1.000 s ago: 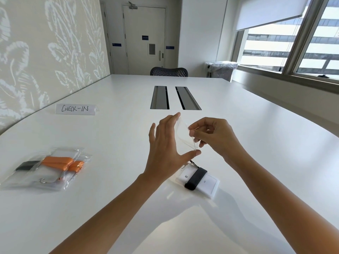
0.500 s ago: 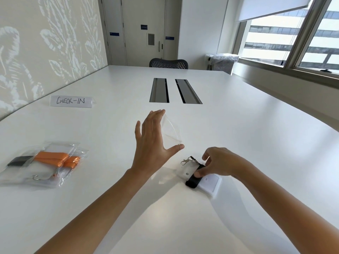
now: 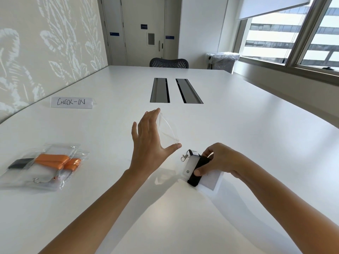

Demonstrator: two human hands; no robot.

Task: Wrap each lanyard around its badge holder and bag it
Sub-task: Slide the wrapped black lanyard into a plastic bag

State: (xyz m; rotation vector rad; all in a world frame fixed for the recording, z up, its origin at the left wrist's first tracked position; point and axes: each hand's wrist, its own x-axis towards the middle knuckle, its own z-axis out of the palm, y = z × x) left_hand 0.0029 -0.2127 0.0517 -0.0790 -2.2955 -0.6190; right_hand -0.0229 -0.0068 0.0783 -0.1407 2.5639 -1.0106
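Since a second ago the right grip [image 3: 218, 158] has left the clear bag [image 3: 167, 131] and dropped to the badge holder [image 3: 211, 180] on the worktop [image 3: 256, 143], where thumb and fingers now pinch it. The left grip [image 3: 148, 142] still holds the bag between thumb tip and straight fingertips. Two filled bags [image 3: 45, 162] at the left contain orange lanyards [image 3: 53, 160]. A black lanyard [image 3: 199, 169] bands the white holder, its metal clasp [image 3: 184, 157] sticking out

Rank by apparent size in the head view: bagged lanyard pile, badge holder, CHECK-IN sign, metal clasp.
1. bagged lanyard pile
2. badge holder
3. CHECK-IN sign, though it lies farther off, so its place against the holder is unsure
4. metal clasp
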